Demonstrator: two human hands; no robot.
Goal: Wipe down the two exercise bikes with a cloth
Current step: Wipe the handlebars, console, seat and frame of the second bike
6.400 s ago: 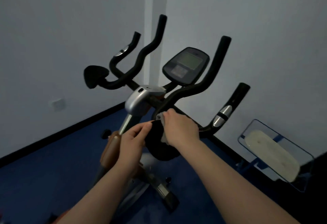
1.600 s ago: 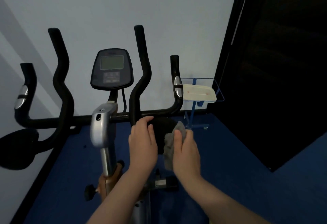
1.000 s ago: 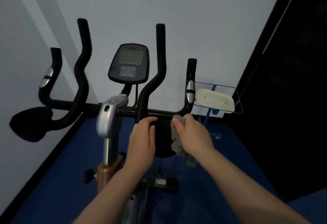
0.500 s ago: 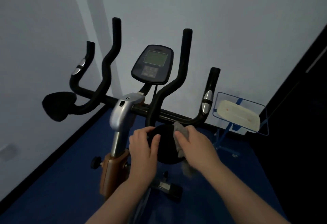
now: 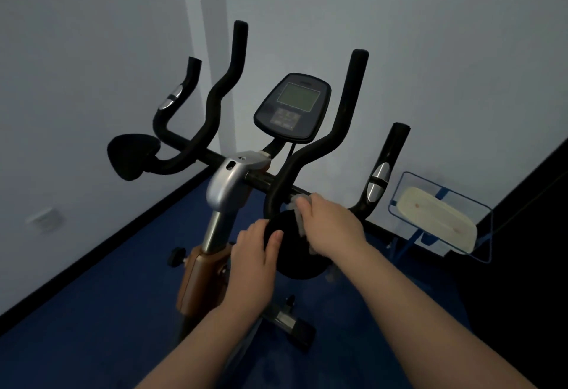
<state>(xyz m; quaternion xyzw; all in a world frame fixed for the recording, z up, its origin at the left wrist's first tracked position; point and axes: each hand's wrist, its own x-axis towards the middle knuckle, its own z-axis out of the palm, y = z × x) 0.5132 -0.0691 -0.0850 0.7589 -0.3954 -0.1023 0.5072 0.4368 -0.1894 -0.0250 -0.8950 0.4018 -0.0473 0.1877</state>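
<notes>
While bunched beneath the right hand (image 5: pixel 333 228), the cloth (image 5: pixel 297 213) touches the elbow pad (image 5: pixel 295 253).

A black-handled exercise bike (image 5: pixel 227 185) with a silver stem housing and an orange-brown lower frame stands on blue floor, close to a white wall corner. Its handlebar carries four upright black grips, two with silver sensor bands, and an oval dark console with a greenish screen tilts back at the centre. A round black elbow pad (image 5: pixel 295 253) sits on the right side of the bar; a small pale grey cloth (image 5: pixel 299 215), crumpled, is pressed against the pad's upper edge.
</notes>
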